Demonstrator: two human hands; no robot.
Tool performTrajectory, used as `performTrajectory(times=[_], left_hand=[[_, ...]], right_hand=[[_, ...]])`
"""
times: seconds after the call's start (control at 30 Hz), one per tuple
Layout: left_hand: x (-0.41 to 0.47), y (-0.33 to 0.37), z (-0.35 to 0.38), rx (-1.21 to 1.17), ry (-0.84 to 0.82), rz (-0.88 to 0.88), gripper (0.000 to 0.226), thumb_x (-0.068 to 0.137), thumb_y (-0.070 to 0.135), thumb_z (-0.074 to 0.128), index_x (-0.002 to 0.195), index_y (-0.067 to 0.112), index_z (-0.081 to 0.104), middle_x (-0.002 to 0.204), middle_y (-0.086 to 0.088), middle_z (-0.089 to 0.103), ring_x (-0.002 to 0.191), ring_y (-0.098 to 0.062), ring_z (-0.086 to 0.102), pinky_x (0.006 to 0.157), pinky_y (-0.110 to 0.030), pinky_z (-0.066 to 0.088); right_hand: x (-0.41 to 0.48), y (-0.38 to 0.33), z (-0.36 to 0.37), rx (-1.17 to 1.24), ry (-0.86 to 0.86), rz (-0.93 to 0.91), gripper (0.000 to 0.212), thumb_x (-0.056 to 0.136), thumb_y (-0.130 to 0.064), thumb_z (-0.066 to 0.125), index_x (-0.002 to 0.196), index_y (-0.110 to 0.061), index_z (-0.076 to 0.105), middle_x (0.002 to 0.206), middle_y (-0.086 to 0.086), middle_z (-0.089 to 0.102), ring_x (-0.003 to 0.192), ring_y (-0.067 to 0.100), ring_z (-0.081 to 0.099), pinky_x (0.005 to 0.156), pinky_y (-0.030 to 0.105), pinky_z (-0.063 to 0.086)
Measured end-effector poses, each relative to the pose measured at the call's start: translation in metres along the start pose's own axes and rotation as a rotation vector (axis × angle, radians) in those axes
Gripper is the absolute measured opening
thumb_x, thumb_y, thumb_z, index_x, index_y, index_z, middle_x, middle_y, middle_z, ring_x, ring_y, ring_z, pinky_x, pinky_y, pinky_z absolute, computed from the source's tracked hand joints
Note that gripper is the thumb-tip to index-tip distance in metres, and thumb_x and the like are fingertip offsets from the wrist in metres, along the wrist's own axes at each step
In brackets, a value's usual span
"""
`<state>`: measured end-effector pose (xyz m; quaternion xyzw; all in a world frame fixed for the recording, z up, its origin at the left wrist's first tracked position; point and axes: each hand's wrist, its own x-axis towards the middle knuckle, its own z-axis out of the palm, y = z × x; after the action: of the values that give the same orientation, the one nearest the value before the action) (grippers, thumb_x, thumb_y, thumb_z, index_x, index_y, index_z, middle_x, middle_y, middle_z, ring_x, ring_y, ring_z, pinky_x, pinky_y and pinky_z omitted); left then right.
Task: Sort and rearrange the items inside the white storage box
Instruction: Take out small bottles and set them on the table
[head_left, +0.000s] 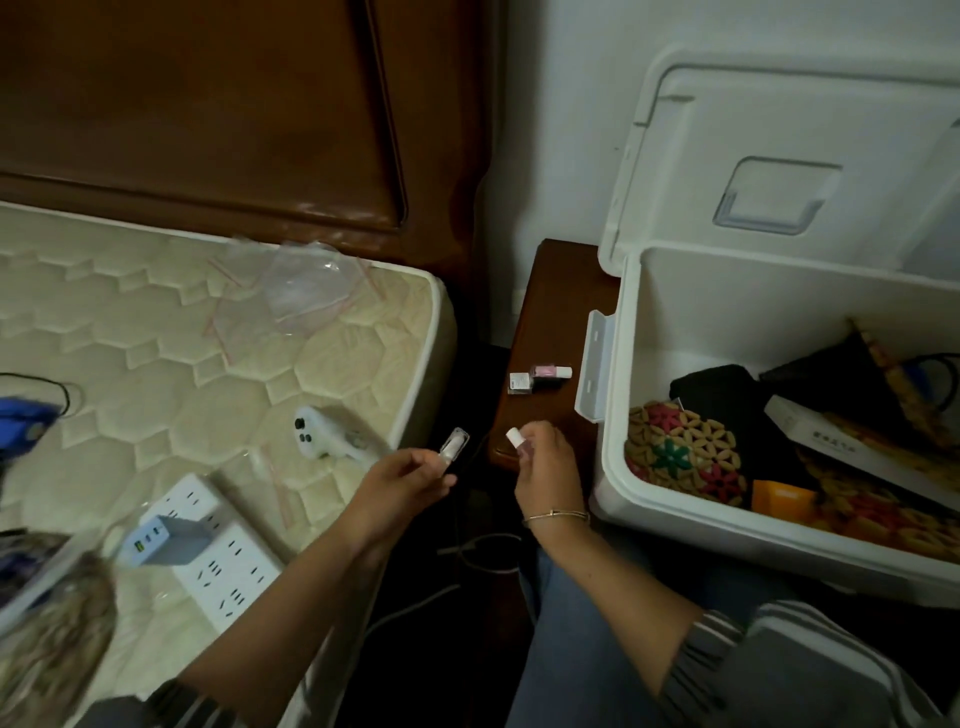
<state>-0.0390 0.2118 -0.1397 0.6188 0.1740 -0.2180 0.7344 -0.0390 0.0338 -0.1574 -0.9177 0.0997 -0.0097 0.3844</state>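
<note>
Your right hand (548, 462) covers the white-capped bottle (514, 435) below its cap. Your left hand (405, 480) hides the clear bottle (453, 447) at its lower end. Storage box (727, 312) and lid (779, 130) run off the right edge. Print on the flat white carton (810, 434) inside: too small to read. Blue object (21, 423) at the mattress (156, 338) left edge: blurred, cut off. Mottled thing (52, 649) at its near left corner: blurred, unidentifiable.

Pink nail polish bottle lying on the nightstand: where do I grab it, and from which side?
Pinch the pink nail polish bottle by its white cap, from above. It lies on its side on the nightstand, cap toward the storage box, and a second bottle crowds its near side.
</note>
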Motion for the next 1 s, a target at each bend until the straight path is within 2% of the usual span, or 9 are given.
performTrajectory(times=[0.07, 0.17, 0.27, 0.37, 0.5, 0.57, 0.7, 0.87, 1.0], left_hand=[[-0.015, 0.003, -0.007, -0.111, -0.018, -0.035, 0.004, 0.092, 0.005, 0.057, 0.091, 0.002, 0.060, 0.086, -0.008, 0.065, 0.080, -0.011, 0.070, 0.069, -0.018, 0.055], [-0.036, 0.011, -0.013, -0.248, -0.019, -0.081, 0.014, 0.079, 0.010, 0.063, 0.090, 0.002, 0.063, 0.084, -0.010, 0.072, 0.078, -0.012, 0.072, 0.065, -0.018, 0.056], [-0.055, 0.021, -0.015, -0.321, -0.029, -0.073, 0.019, 0.074, 0.012, 0.064, 0.090, 0.003, 0.064, 0.082, -0.011, 0.074, 0.071, -0.011, 0.071, 0.060, -0.020, 0.056], [-0.073, 0.033, -0.012, -0.305, -0.068, -0.038, 0.013, 0.087, 0.012, 0.058, 0.098, 0.008, 0.064, 0.074, -0.007, 0.068, 0.057, -0.008, 0.061, 0.053, -0.020, 0.053], [-0.095, 0.053, 0.002, -0.216, -0.122, -0.011, 0.023, 0.094, 0.007, 0.044, 0.102, 0.007, 0.066, 0.064, -0.001, 0.051, 0.049, -0.006, 0.042, 0.046, -0.016, 0.039], [-0.107, 0.062, 0.011, -0.102, -0.117, 0.013, 0.024, 0.096, 0.012, 0.044, 0.093, 0.007, 0.068, 0.061, 0.000, 0.047, 0.048, -0.007, 0.036, 0.046, -0.017, 0.033], [-0.129, 0.080, 0.034, 0.138, -0.084, 0.091, 0.047, 0.100, 0.024, 0.046, 0.054, 0.016, 0.056, 0.049, 0.003, 0.042, 0.044, -0.007, 0.030, 0.043, -0.016, 0.030], [-0.143, 0.093, 0.064, 0.368, 0.041, 0.182, 0.046, 0.097, 0.030, 0.053, 0.055, 0.009, 0.053, 0.040, 0.001, 0.042, 0.034, -0.008, 0.029, 0.036, -0.016, 0.026], [-0.147, 0.099, 0.080, 0.510, 0.156, 0.237, 0.048, 0.093, 0.037, 0.058, 0.061, 0.001, 0.061, 0.042, -0.006, 0.045, 0.034, -0.011, 0.035, 0.039, -0.018, 0.030]], right_hand=[[-0.014, -0.014, -0.005, 0.151, -0.083, 0.007, 0.033, 0.086, 0.005, 0.052, 0.118, -0.004, 0.055, 0.107, 0.011, 0.057, 0.102, 0.024, 0.055, 0.087, 0.020, 0.039], [-0.034, -0.033, -0.015, 0.206, -0.232, -0.020, 0.039, 0.089, -0.002, 0.054, 0.127, -0.009, 0.055, 0.117, 0.010, 0.055, 0.109, 0.021, 0.054, 0.094, 0.020, 0.039], [-0.057, -0.048, -0.033, 0.378, -0.290, 0.037, 0.027, 0.093, -0.011, 0.054, 0.117, -0.019, 0.063, 0.110, 0.001, 0.060, 0.101, 0.013, 0.056, 0.086, 0.018, 0.042], [-0.075, -0.061, -0.055, 0.742, -0.396, 0.203, 0.024, 0.092, -0.008, 0.056, 0.096, -0.030, 0.064, 0.090, -0.010, 0.063, 0.088, 0.009, 0.058, 0.072, 0.015, 0.047], [-0.085, -0.074, -0.087, 1.124, -0.431, 0.378, 0.017, 0.089, -0.001, 0.056, 0.096, -0.014, 0.065, 0.087, 0.006, 0.065, 0.081, 0.014, 0.060, 0.061, 0.020, 0.049], [-0.087, -0.077, -0.103, 1.217, -0.405, 0.424, 0.013, 0.088, -0.002, 0.058, 0.098, -0.009, 0.063, 0.087, 0.009, 0.070, 0.081, 0.016, 0.063, 0.060, 0.023, 0.050], [-0.090, -0.076, -0.130, 1.239, -0.394, 0.403, 0.009, 0.088, -0.004, 0.056, 0.094, -0.009, 0.059, 0.076, 0.008, 0.071, 0.067, 0.013, 0.066, 0.057, 0.024, 0.050], [-0.098, -0.073, -0.148, 0.981, -0.427, 0.284, 0.031, 0.084, 0.000, 0.043, 0.094, -0.011, 0.070, 0.062, 0.002, 0.053, 0.054, 0.007, 0.048, 0.049, 0.021, 0.038], [-0.112, -0.074, -0.156, 0.701, -0.385, 0.031, 0.012, 0.089, -0.027, 0.058, 0.092, -0.027, 0.070, 0.061, -0.014, 0.057, 0.056, -0.002, 0.051, 0.053, 0.013, 0.041]])
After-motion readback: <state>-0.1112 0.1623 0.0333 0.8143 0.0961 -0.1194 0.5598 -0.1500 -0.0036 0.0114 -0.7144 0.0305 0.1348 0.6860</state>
